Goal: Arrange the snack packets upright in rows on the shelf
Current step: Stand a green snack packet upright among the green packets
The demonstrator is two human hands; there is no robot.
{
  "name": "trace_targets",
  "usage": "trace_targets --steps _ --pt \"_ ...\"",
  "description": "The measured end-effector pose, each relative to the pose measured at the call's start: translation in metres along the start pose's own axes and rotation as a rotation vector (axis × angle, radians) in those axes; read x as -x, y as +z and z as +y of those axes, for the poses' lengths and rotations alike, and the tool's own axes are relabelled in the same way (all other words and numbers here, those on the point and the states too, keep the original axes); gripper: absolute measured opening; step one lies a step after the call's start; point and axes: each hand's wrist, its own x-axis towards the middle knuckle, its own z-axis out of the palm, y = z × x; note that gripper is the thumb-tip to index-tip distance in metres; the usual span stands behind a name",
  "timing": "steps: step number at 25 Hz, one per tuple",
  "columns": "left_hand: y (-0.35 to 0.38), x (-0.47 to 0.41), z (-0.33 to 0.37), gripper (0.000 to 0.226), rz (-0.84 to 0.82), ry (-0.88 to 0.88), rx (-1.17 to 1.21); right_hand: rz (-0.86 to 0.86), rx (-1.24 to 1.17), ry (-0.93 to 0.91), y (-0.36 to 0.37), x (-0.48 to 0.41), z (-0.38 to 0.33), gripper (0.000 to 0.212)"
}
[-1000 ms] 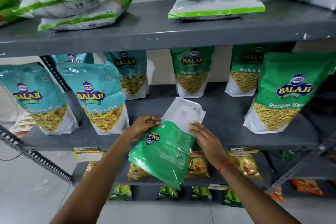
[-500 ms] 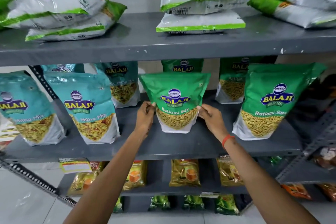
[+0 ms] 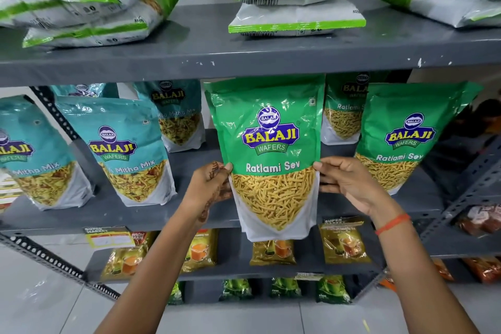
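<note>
A green Ratlami Sev packet (image 3: 271, 154) is held upright in front of the middle grey shelf (image 3: 151, 215), its bottom hanging past the shelf's front edge. My left hand (image 3: 210, 184) pinches its left side and my right hand (image 3: 345, 184) grips its right side. Another green Ratlami Sev packet (image 3: 406, 138) stands upright to the right, with one more (image 3: 343, 111) behind. Two teal Mitha Mix packets (image 3: 127, 152) (image 3: 35, 157) stand to the left, and a third (image 3: 179, 114) stands further back.
The top shelf (image 3: 244, 54) carries white-and-green packets lying flat in stacks (image 3: 298, 5). Lower shelves hold small tea packets (image 3: 344, 244). A perforated metal brace (image 3: 57, 263) runs diagonally at lower left. The white tiled floor (image 3: 40, 306) lies below.
The green packet was turned from tilted, back side up, to upright and front-facing. Since then it has come nearer and now hangs over the shelf's front edge. Both hands stayed on it.
</note>
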Motion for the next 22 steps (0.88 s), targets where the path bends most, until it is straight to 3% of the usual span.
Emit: trace_targets --steps 9,15,19,22 --pt "0.001 -0.017 -0.003 0.014 0.107 0.007 0.013 0.109 -0.046 -0.046 0.027 -0.027 0.018 0.014" --pt "-0.007 -0.063 -0.047 0.016 0.201 0.036 -0.096 0.215 -0.080 -0.077 0.059 -0.062 0.041 0.026" --pt "-0.012 -0.079 -0.057 0.024 0.174 0.024 -0.133 0.284 -0.012 -0.050 0.065 -0.073 0.042 0.023" --pt "0.001 -0.056 -0.038 0.036 0.145 0.104 -0.267 0.496 0.249 -0.150 0.072 -0.069 0.040 0.024"
